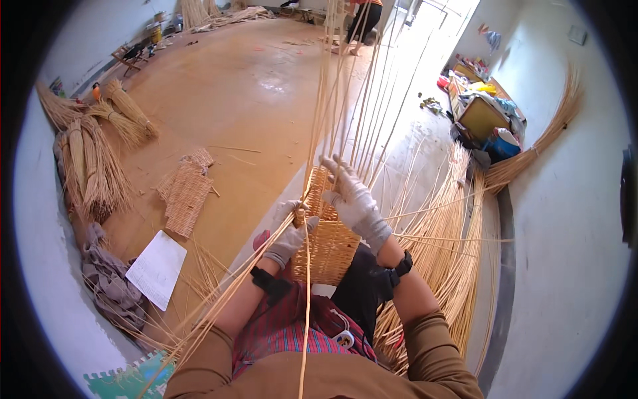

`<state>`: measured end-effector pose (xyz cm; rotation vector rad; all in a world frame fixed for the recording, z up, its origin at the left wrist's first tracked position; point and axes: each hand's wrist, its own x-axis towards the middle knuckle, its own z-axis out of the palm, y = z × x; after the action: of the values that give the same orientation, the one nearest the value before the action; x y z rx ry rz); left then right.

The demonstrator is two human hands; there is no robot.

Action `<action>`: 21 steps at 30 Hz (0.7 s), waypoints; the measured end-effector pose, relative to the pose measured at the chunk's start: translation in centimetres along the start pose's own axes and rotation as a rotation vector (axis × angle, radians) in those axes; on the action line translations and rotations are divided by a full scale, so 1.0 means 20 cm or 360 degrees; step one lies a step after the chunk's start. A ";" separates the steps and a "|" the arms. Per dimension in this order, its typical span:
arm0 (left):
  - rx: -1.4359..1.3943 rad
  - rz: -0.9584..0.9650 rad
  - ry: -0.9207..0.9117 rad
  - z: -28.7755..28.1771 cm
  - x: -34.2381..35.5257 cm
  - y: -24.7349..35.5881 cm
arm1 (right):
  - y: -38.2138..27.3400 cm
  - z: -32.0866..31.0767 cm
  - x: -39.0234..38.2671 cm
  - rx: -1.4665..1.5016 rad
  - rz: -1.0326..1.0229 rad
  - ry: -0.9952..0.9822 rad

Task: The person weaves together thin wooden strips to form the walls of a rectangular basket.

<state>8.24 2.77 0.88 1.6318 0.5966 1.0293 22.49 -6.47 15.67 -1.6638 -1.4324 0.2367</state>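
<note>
A partly woven wicker basket stands in front of my body, its long upright rods rising from the far side. My left hand, in a pale glove, is closed at the basket's left edge around wicker rods that trail down to the lower left. One more rod hangs from there toward me. My right hand, also gloved, is at the basket's right upper side. Its fingers stretch up against the upright rods, with the thumb apart. The fingertips partly hide the rods behind them.
Loose long rods lie on the right by the wall, beside a tied bundle. More bundles lie at left. A flat woven panel and a paper sheet lie on the floor. A person stands far back.
</note>
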 end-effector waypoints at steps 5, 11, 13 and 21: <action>-0.0024 0.0110 0.0127 0.00 0.00 -0.03 | 0.04 0.06 0.23 -0.0423 0.0047 -0.0036; -0.0109 -0.0092 0.0034 0.03 -0.01 0.07 | 0.02 0.20 0.24 -0.0726 0.0360 0.0299; 0.0130 -0.0081 0.0127 0.01 -0.03 0.05 | -0.11 0.16 0.14 -0.0169 0.0387 0.0409; -0.0504 -0.0190 0.0200 0.10 -0.06 0.06 | 0.17 0.06 -0.68 0.1167 0.0706 0.1003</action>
<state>9.22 0.52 1.50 1.2482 0.5743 1.0833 19.80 -17.37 7.15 -1.2416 -0.4071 0.3852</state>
